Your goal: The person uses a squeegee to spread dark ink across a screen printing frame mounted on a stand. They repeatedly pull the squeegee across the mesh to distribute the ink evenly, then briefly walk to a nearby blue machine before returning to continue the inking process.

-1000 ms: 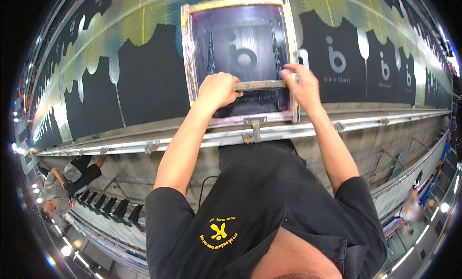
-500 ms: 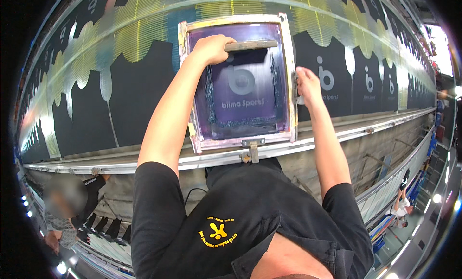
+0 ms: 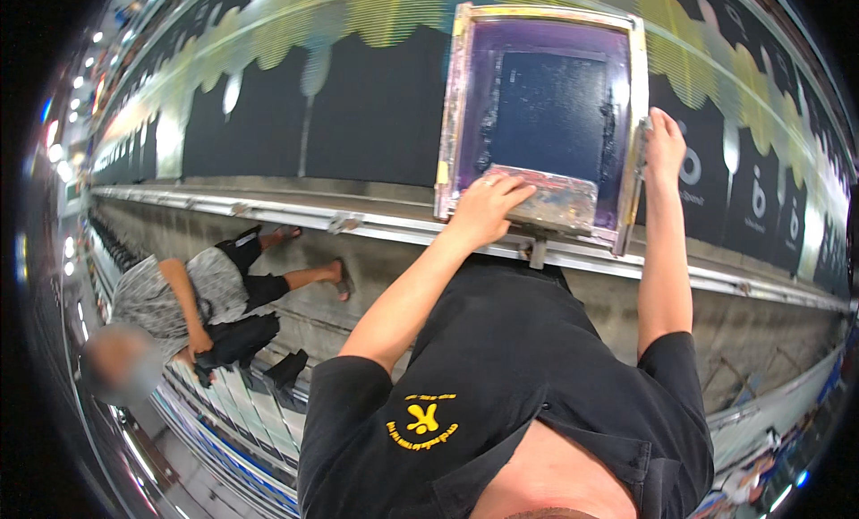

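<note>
A screen-printing frame (image 3: 639,80) with a pale, ink-stained rim lies over the black fabric pieces before me. Dark ink (image 3: 555,103) coats the middle of its purple mesh (image 3: 479,72), with rough ink ridges along both sides. At the near end of the mesh, a wide, stained squeegee (image 3: 559,204) lies tilted across it. My left hand (image 3: 490,206) is closed on the squeegee's left part. My right hand (image 3: 664,146) grips a small handle (image 3: 642,139) on the frame's right side. The fabric directly under the frame is hidden.
Black fabric pieces (image 3: 380,116) run along the long table, and those to the right carry white prints (image 3: 689,165). A metal rail (image 3: 277,213) with clamps edges the table's near side. Behind on the left, a person (image 3: 183,291) handles dark cloth beside another long table.
The squeegee in my left hand has come from the mesh's far end to its near end. Dark ink now covers the design seen before. My view has turned; my right hand keeps its grip.
</note>
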A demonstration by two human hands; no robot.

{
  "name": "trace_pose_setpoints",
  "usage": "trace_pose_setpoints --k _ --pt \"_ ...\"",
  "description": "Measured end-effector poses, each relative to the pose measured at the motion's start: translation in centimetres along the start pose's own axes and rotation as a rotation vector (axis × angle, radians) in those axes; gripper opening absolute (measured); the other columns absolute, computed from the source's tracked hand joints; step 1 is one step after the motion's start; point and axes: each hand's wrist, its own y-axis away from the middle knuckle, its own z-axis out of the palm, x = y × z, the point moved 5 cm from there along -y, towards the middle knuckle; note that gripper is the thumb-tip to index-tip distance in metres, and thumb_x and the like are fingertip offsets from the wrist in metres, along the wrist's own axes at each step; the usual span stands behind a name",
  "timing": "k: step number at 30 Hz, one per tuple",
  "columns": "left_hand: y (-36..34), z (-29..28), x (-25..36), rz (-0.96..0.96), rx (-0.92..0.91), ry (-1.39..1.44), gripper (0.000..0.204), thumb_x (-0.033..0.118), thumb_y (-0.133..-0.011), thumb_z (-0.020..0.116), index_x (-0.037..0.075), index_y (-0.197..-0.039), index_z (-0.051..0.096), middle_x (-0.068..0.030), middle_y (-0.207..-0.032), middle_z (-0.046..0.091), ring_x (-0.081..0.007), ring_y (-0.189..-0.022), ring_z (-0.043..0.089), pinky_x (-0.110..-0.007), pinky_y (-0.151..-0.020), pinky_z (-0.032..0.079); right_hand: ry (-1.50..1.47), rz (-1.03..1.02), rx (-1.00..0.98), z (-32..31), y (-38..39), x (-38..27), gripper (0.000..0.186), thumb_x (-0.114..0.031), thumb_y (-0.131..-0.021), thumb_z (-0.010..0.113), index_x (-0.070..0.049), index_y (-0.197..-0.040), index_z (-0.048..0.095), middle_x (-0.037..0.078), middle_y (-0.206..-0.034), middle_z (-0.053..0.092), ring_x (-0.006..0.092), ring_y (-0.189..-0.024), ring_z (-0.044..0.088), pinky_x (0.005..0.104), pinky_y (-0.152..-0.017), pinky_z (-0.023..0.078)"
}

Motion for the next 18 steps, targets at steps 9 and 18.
trace_pose_setpoints --k 9,18 --pt "6.2 -11.8 -13.5 -0.18 -0.14 -0.007 0.063 0.007 -0.075 0.083 0.015 -0.138 0.077 -0.0049 -0.142 0.074 -0.0317 -0.132 0.067 -0.046 -0.111 0.055 -0.056 -0.014 0.008 17.9 11.8 1.2 0.025 -0.026 -0.108 0.076 -0.004 -0.12 0.079 0.002 -0.106 0.076 0.0116 -0.094 0.067 0.0307 -0.086 0.056" --pt "9.2 -13.8 -21.7 -0.099 -0.26 0.002 0.065 0.002 -0.074 0.077 0.011 -0.139 0.075 -0.0122 -0.145 0.073 -0.035 -0.135 0.067 -0.047 -0.115 0.053 0.279 0.084 0.111 26.1 16.0 3.5 0.023 -0.028 -0.106 0.076 -0.011 -0.121 0.079 -0.003 -0.089 0.07 0.008 -0.081 0.061 0.0297 -0.075 0.052"
